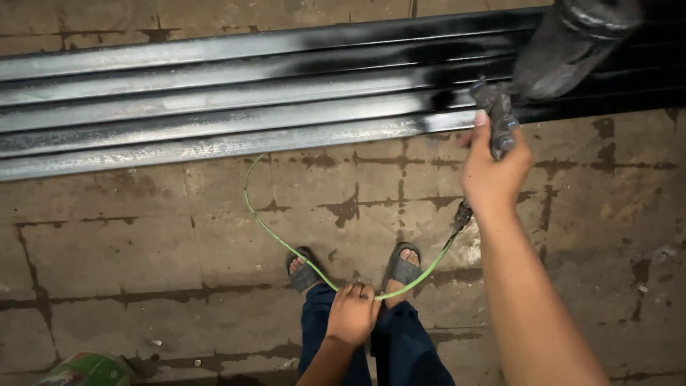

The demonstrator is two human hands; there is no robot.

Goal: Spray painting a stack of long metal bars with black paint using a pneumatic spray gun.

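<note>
A paint-caked grey spray gun [500, 118] is being gripped by the right hand [493, 171]; the thin green air hose [286, 246] is being pinched by the left hand [351, 313]. The long ribbed metal bars [214, 107] on the floor are being blackened: the right end is coated, the left remains bare grey.

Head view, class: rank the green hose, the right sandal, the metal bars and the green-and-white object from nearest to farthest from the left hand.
1. Green hose: gripped in the left hand.
2. Right sandal: just above the hand, slightly right.
3. Metal bars: across the top.
4. Green-and-white object: bottom-left corner; too close to the bars to call.
</note>
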